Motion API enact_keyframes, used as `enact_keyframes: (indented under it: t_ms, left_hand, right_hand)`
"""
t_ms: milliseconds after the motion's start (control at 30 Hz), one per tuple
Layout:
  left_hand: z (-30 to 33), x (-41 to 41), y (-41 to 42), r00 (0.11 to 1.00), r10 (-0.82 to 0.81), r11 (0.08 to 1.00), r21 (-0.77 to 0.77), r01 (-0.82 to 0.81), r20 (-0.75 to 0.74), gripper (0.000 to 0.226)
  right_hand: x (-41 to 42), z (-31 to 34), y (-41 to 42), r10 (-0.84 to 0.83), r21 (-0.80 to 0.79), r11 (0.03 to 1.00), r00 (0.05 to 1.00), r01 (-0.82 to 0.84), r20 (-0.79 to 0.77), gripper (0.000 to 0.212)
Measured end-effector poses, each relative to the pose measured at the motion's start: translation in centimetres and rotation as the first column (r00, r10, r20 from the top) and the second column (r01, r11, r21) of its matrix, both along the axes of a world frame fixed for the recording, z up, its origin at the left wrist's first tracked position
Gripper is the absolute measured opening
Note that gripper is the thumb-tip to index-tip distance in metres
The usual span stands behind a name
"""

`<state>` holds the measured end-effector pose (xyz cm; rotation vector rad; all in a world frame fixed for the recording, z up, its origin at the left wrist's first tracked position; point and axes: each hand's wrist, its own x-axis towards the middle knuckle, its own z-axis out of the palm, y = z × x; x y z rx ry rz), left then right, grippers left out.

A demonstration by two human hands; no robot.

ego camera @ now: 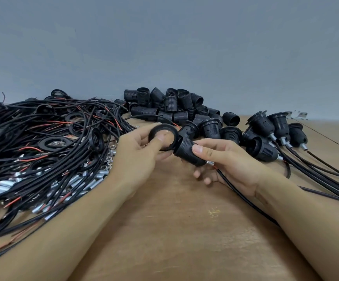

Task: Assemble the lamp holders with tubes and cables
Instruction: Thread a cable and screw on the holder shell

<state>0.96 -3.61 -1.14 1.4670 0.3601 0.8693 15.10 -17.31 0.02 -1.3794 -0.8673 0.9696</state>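
Observation:
My left hand [139, 153] pinches a black threaded ring [173, 134] between thumb and fingers, just left of a lamp holder's open end. My right hand [227, 165] grips that black ribbed lamp holder [186, 153], thumb on top. A black cable [243, 196] runs from the holder's rear end, under my right palm, toward the near right. The ring's edge touches or nearly touches the holder's mouth; I cannot tell which.
A tangle of black and red cables [43, 151] with loose rings, metal tubes [79, 179] and nuts covers the left of the wooden table [174, 230]. Bare holder shells [172, 106] are heaped at the back. Assembled holders with cables [274, 134] lie at the right.

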Motion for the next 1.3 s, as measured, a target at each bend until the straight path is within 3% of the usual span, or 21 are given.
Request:
enact_keyframes:
  t_ms: [67,167,233,333,500,567,633,733,767,900,1000,1100,1167,1300]
  left_hand:
    - [0.0,-0.1,-0.5,0.993,-0.121,0.992,0.024,0.121,-0.02,0.029]
    - [-0.3,0.1,-0.9,0.991,-0.115,0.984,0.129,0.122,-0.063,0.026]
    - [-0.2,0.1,-0.7,0.991,-0.13,0.985,0.108,0.134,-0.037,0.023]
    - [-0.3,-0.2,-0.2,0.983,-0.18,0.98,0.078,0.182,-0.032,0.036]
    - [-0.1,-0.6,0.8,0.985,-0.171,0.985,0.017,0.172,-0.033,0.048]
    - [0.0,-0.7,0.9,0.98,-0.191,0.981,-0.012,0.191,-0.049,0.058]
    - [0.1,-0.7,0.7,0.974,-0.219,0.976,0.007,0.219,-0.058,0.054]
    - [0.2,-0.8,0.6,0.968,-0.245,0.969,0.0,0.245,-0.057,0.055]
    - [0.2,-0.9,0.7,0.964,-0.261,0.965,-0.003,0.261,-0.056,0.054]
    - [0.7,-1.4,0.7,0.944,-0.329,0.943,0.04,0.329,-0.02,0.042]
    - [0.8,-1.2,0.7,0.933,-0.349,0.932,-0.071,0.355,0.091,0.019]
    - [1.0,-1.2,1.0,0.924,-0.344,0.924,-0.115,0.365,0.165,0.03]
    - [1.3,-1.2,0.7,0.925,-0.335,0.928,-0.109,0.358,0.18,0.026]
    - [1.5,-1.3,0.9,0.962,-0.152,0.96,-0.199,0.199,0.229,0.024]
  right_hand:
    - [0.1,-0.1,0.1,-0.026,0.014,1.0,1.0,0.026,-0.011,0.045]
    - [0.2,-0.3,0.1,-0.03,0.036,0.999,1.0,0.031,-0.005,0.043]
    - [0.2,-0.3,0.1,-0.04,0.045,0.998,0.999,0.04,0.0,0.042]
    - [0.1,-0.3,0.0,-0.064,0.065,0.996,0.998,0.063,0.02,0.044]
    - [-0.4,-0.2,-0.1,-0.129,0.139,0.985,0.969,0.102,0.209,0.045]
    - [-0.7,-0.2,-0.3,-0.207,0.212,0.968,0.899,0.132,0.386,0.044]
    - [-1.0,-0.3,-0.4,-0.279,0.284,0.949,0.778,0.135,0.563,0.042]
    - [-1.0,-0.5,-0.6,-0.335,0.348,0.931,0.644,0.113,0.687,0.043]
    - [-0.9,-0.4,-0.6,-0.329,0.339,0.934,0.647,0.115,0.688,0.042]
    - [-0.7,-0.1,-0.3,-0.245,0.272,0.954,0.855,0.128,0.457,0.033]
    - [-0.5,-0.2,-0.2,-0.236,0.272,0.953,0.885,0.131,0.401,0.033]
    - [-0.4,-0.5,-0.1,-0.206,0.265,0.959,0.896,0.103,0.394,0.03]
    - [-0.4,-0.7,0.0,-0.203,0.257,0.961,0.901,0.107,0.384,0.03]
    - [-0.1,-0.6,0.0,-0.207,0.264,0.957,0.914,0.116,0.348,0.032]
